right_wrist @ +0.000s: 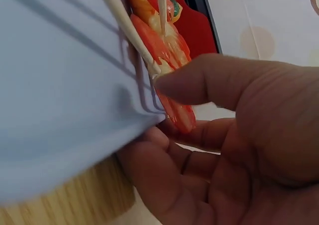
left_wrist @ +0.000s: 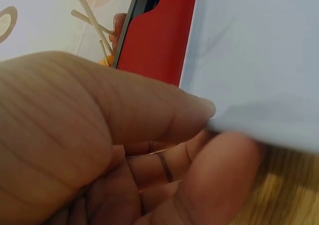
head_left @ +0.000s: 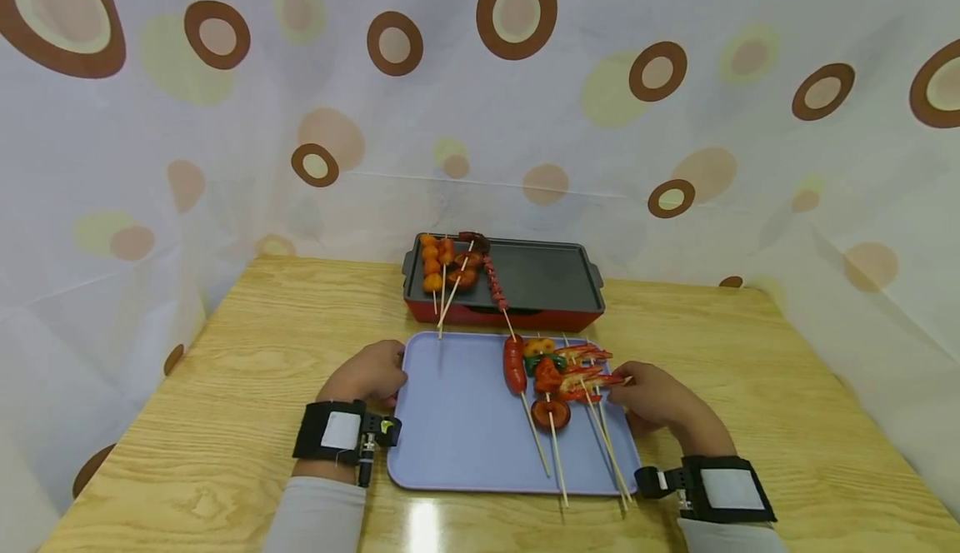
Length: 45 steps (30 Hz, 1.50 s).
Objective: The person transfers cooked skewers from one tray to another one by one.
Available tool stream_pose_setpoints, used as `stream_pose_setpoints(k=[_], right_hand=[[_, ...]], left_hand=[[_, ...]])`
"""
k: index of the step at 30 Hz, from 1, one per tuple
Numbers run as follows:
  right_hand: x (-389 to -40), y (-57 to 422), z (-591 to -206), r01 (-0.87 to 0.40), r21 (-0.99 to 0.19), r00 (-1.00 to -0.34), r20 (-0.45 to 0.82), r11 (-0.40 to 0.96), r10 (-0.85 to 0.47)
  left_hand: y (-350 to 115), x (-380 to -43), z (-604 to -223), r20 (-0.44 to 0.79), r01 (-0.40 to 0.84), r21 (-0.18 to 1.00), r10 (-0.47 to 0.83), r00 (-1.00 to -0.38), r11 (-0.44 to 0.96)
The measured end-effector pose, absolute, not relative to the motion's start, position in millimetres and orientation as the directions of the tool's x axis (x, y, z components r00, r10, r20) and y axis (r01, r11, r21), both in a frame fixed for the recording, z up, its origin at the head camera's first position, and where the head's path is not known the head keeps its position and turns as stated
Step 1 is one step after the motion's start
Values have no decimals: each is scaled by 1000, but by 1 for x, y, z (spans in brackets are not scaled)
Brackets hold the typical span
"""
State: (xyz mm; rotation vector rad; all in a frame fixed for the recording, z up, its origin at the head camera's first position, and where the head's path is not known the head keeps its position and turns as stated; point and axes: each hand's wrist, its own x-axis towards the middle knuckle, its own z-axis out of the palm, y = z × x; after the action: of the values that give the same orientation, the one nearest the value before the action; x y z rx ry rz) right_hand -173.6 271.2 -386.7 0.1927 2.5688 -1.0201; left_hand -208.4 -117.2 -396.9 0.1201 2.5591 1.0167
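As the blue tray [head_left: 457, 445] is nearest to the person, over the desk [head_left: 210, 386], it asks for care first: some stick ends pass its near rim, so keeping it level is, I think, wise. The left hand [head_left: 377, 374] is nearly closed, pinching the left rim, thumb above and fingers below. The right hand [head_left: 652, 395] has its fingers curled under the right rim, while its thumb seems to touch a shrimp [right_wrist: 173, 48]; to grip only the rim would probably be safer. The sausage [head_left: 514, 365], vegetable skewer [head_left: 547, 376] and shrimps lie on the right half, so this side may be heavier. Beyond stands the red grill [head_left: 547, 278]; the stick of its meat skewer [head_left: 493, 282] reaches over the tray's far rim and should not be caught.
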Motion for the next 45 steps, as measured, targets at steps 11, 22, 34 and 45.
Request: stream_pose_setpoints(k=[11, 22, 34, 45], right_hand=[[-174, 275, -393, 250, -680, -915, -399, 689, -62], [-173, 277, -390, 234, -699, -915, -393, 676, -90], [-175, 281, -396, 249, -713, -912, -400, 656, -87], [-176, 284, -400, 250, -734, -914, -394, 632, -95]], left_hand=[[-116, -209, -397, -334, -76, 664, 204, -920, 744], [-115, -207, -393, -332, -81, 673, 202, -921, 736], [-115, -207, -393, -333, -77, 662, 200, -921, 745], [-118, -211, -393, 59, 95, 639, 74, -996, 763]])
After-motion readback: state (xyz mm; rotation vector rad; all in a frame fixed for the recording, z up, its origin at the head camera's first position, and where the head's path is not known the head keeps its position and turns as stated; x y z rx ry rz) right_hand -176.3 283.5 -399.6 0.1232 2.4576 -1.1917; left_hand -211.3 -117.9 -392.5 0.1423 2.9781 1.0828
